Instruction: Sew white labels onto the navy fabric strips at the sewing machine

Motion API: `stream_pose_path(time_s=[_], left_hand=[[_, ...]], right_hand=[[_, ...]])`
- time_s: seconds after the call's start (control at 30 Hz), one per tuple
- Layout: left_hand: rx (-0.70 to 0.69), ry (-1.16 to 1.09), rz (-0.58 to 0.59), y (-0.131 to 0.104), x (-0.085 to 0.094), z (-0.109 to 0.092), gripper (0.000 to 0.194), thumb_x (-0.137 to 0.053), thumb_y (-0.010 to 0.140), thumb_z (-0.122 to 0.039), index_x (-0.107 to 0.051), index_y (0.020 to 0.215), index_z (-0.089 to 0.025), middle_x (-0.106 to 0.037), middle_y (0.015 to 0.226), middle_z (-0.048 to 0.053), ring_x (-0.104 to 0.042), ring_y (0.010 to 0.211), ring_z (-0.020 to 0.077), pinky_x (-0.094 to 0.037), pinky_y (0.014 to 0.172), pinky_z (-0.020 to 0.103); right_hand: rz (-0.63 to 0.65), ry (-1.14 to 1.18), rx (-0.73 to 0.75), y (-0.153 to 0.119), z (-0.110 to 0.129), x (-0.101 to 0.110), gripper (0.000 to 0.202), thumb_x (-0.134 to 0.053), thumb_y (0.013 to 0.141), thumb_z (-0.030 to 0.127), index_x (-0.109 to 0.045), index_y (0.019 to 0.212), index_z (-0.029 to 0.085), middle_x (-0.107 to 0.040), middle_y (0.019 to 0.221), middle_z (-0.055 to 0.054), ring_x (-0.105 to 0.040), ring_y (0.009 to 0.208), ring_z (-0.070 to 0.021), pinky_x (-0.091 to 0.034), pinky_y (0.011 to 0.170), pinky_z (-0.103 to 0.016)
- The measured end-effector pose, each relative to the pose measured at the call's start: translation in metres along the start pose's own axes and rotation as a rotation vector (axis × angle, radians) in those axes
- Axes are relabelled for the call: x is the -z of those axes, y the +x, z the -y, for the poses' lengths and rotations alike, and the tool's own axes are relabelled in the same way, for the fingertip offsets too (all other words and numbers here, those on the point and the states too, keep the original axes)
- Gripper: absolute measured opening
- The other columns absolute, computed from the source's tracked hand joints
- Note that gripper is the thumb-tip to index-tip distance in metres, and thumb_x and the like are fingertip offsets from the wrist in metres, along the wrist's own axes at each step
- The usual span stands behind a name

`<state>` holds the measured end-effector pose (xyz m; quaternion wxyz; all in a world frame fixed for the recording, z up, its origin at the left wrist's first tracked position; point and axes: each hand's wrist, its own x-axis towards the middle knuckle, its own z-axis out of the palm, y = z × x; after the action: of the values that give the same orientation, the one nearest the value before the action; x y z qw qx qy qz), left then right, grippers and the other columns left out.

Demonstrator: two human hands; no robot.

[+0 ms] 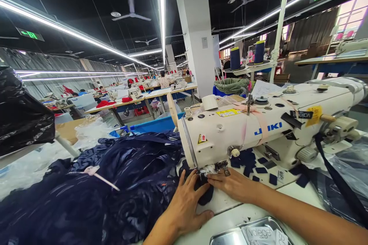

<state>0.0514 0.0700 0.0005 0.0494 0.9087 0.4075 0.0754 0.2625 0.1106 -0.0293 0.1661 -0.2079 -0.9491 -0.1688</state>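
My left hand (186,203) lies with fingers stretched and thumb spread, its fingertips on dark navy fabric (206,196) beside the needle area of a white sewing machine (230,130). My right hand (232,184) comes in from the right, fingers closed together at the fabric's edge by the presser foot (202,173). Its fingertips are partly hidden under the machine head. A large heap of navy lace-like garments (115,183) spreads to the left of my hands. On it rests a pale, thin-handled tool (100,176) whose kind I cannot make out.
Small navy fabric pieces (244,162) lie under the machine arm. A metal tray (230,237) with printed labels (260,233) sits at the front. A black plastic bag (25,111) hangs at left. Navy thread cones (259,53) stand behind, near a pillar (198,34).
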Motion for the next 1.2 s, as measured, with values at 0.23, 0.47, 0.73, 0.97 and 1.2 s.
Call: stream_pose_path(time_s=[0.23, 0.47, 0.73, 0.97, 1.2], left_hand=[[0.057, 0.019, -0.05, -0.005, 0.001, -0.014, 0.048, -0.059, 0.072, -0.037, -0.052, 0.116, -0.018, -0.052, 0.113, 0.013, -0.047, 0.106, 0.0286, -0.039, 0.092, 0.046], [0.132, 0.056, -0.195, -0.002, -0.003, -0.022, 0.022, -0.039, 0.085, -0.022, -0.058, 0.075, -0.017, -0.058, 0.078, 0.005, -0.051, 0.079, 0.0203, -0.044, 0.075, 0.039], [0.17, -0.022, -0.266, 0.012, -0.016, -0.007, 0.012, -0.044, 0.077, -0.01, -0.052, 0.076, -0.018, -0.059, 0.098, 0.009, -0.05, 0.103, 0.0234, -0.038, 0.092, 0.047], [0.194, 0.023, -0.176, 0.003, -0.011, -0.013, 0.022, -0.042, 0.08, -0.012, -0.055, 0.096, -0.015, -0.055, 0.119, 0.011, -0.045, 0.116, 0.0237, -0.03, 0.1, 0.051], [0.072, 0.101, -0.046, -0.012, -0.008, -0.013, 0.051, -0.051, 0.08, -0.045, -0.042, 0.127, -0.026, -0.041, 0.132, 0.016, -0.033, 0.124, 0.0333, -0.026, 0.096, 0.063]], right_hand=[[-0.02, 0.017, -0.01, -0.001, 0.0, -0.004, 0.036, -0.043, 0.078, 0.002, -0.056, 0.111, 0.009, -0.06, 0.112, -0.011, -0.058, 0.092, -0.0207, -0.045, 0.08, -0.035], [-0.08, -0.016, 0.012, 0.0, 0.002, -0.003, 0.033, -0.043, 0.078, 0.001, -0.058, 0.106, 0.009, -0.062, 0.107, -0.01, -0.058, 0.091, -0.0203, -0.044, 0.082, -0.034], [-0.059, -0.035, 0.006, -0.001, 0.002, -0.007, 0.035, -0.043, 0.076, 0.001, -0.057, 0.108, 0.008, -0.061, 0.109, -0.011, -0.058, 0.089, -0.0205, -0.045, 0.08, -0.035], [-0.046, -0.022, 0.006, 0.0, 0.002, -0.006, 0.036, -0.043, 0.077, 0.001, -0.056, 0.11, 0.008, -0.061, 0.11, -0.012, -0.058, 0.093, -0.0208, -0.045, 0.082, -0.036], [-0.036, -0.022, -0.004, -0.001, 0.003, -0.001, 0.034, -0.045, 0.078, 0.003, -0.056, 0.109, 0.008, -0.059, 0.112, -0.012, -0.057, 0.096, -0.0207, -0.043, 0.084, -0.035]])
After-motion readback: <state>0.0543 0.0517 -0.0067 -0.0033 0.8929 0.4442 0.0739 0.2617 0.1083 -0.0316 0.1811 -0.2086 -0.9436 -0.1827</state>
